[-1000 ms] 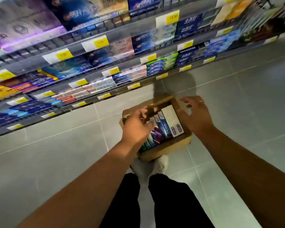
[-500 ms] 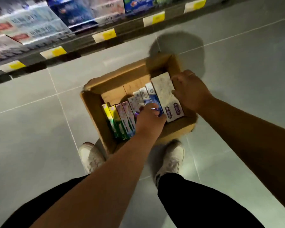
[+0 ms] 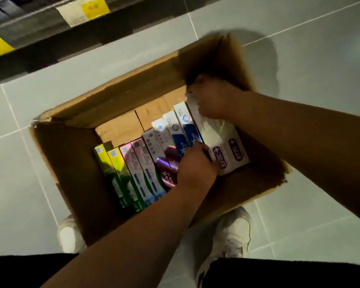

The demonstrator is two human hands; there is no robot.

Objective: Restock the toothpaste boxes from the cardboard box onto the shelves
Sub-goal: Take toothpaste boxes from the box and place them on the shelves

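Right hand point(image 3: 216, 100) now grips white box point(image 3: 222, 140) end, left hand point(image 3: 195, 165) unmoved

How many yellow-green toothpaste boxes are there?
2 yellow-green boxes: one at the row's left end in the cardboard box, the other right beside it. None appear hidden.

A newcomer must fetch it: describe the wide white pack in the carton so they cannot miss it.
Find the open cardboard box on the grey floor by the shelf. Toothpaste boxes stand in a row inside, and the wide white pack ends it on the right, gripped by the right hand. It alone is broad, with two round purple badges.
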